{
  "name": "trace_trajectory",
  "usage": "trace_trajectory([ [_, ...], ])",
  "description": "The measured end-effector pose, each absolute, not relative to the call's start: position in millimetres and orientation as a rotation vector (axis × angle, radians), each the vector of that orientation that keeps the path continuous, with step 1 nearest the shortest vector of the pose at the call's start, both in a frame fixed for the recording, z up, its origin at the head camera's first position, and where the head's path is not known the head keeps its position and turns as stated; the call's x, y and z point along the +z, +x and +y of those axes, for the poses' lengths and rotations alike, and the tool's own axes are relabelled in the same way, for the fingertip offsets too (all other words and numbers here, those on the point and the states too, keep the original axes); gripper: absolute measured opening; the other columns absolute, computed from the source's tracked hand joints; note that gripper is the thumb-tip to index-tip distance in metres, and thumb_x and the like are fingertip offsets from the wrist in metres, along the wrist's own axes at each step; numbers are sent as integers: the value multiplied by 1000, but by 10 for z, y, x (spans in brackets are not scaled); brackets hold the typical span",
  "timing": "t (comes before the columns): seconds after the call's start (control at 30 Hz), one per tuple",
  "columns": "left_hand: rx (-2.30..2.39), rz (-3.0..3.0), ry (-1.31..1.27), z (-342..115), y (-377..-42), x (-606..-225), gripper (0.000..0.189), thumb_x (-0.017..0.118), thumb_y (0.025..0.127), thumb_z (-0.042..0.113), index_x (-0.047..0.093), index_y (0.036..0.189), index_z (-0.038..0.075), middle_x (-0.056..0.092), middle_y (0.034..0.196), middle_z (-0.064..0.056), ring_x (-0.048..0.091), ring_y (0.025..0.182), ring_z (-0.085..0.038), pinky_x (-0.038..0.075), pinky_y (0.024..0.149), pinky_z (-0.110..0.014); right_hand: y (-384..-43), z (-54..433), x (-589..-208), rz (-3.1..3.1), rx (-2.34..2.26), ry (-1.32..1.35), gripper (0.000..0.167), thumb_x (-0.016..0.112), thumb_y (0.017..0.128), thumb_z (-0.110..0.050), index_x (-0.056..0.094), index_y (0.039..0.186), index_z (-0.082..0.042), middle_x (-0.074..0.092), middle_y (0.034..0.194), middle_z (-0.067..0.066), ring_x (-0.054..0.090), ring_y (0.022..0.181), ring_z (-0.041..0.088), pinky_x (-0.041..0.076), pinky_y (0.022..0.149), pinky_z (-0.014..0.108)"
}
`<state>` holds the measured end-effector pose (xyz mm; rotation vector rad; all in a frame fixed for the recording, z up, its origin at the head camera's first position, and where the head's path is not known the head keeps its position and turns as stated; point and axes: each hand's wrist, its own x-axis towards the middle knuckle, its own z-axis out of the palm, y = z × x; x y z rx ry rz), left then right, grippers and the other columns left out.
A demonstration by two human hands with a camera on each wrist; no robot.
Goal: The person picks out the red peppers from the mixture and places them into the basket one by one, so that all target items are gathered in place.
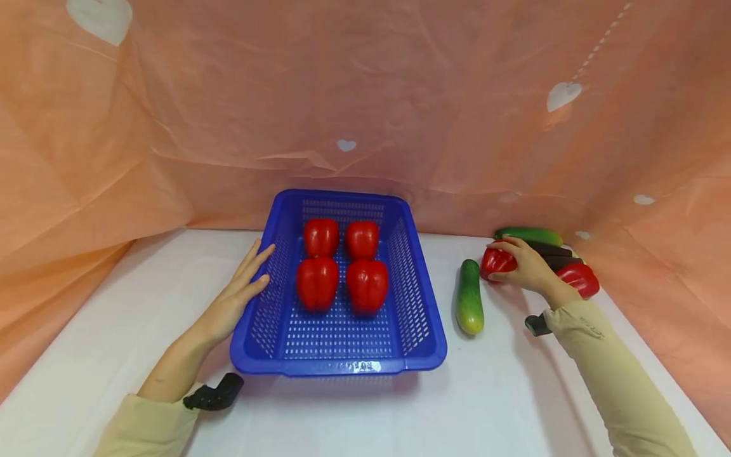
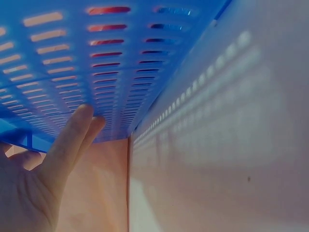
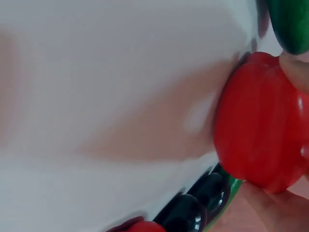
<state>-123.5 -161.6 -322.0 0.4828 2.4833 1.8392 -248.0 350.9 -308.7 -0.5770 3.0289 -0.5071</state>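
Observation:
My left hand [image 1: 231, 303] rests with straight fingers against the left side of a blue perforated basket [image 1: 337, 366]. In the left wrist view, the hand [image 2: 53, 169] lies along the basket's slotted outer wall [image 2: 108, 82]. Several red bell peppers stand inside the basket, one of them a front pepper [image 1: 367, 285]. At the right, my right hand [image 1: 528, 266] grips a red bell pepper [image 1: 495, 261] between thumb and fingers. The right wrist view shows this pepper [image 3: 260, 123] close up, with fingers on both sides. A green cucumber [image 1: 470, 298] lies just left of that hand.
Behind the right hand lie another green cucumber [image 1: 531, 236], dark eggplants [image 1: 551, 251] and another red bell pepper [image 1: 579, 279], partly hidden by the wrist. A white surface [image 1: 457, 406] carries everything. Orange cloth [image 1: 365, 95] with pale hearts hangs at the back and sides.

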Motion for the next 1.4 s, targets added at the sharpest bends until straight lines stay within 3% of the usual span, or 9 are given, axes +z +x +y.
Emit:
trace_trajectory([
  [0.2, 1834, 2490, 483, -1649, -1219, -3241, 56, 36, 101, 17, 18, 152, 3, -12, 161, -14, -16, 145, -38, -10, 107, -70, -2353, 3450, -3129, 2994, -502, -584, 65, 78, 75, -10, 50, 133, -2, 30, 144, 30, 34, 125, 55, 48, 86, 63],
  [0.57, 1843, 2487, 466, -1645, -1222, -3262, 56, 36, 101, 15, 18, 152, 2, -12, 160, -15, -15, 145, -39, -9, 107, -70, -2265, 3377, -3096, 3045, -342, -875, 62, 79, 72, -2, 57, 129, -3, 35, 143, 32, 30, 129, 55, 45, 89, 64],
  [0.83, 1837, 2478, 480, -1621, -1231, -3265, 56, 35, 102, 18, 17, 153, 4, -13, 161, -14, -17, 145, -39, -10, 106, -71, -2256, 3278, -2892, 3149, -376, -1007, 69, 84, 66, -1, 57, 129, -4, 36, 144, 28, 30, 130, 53, 51, 80, 61],
  [1.4, 1843, 2479, 491, -1630, -1244, -3214, 56, 36, 102, 17, 17, 153, 4, -13, 161, -14, -16, 145, -38, -10, 107, -70, -2238, 2941, -2548, 3124, -542, -1267, 70, 84, 67, -2, 56, 131, -7, 36, 147, 25, 35, 131, 48, 52, 80, 58],
])
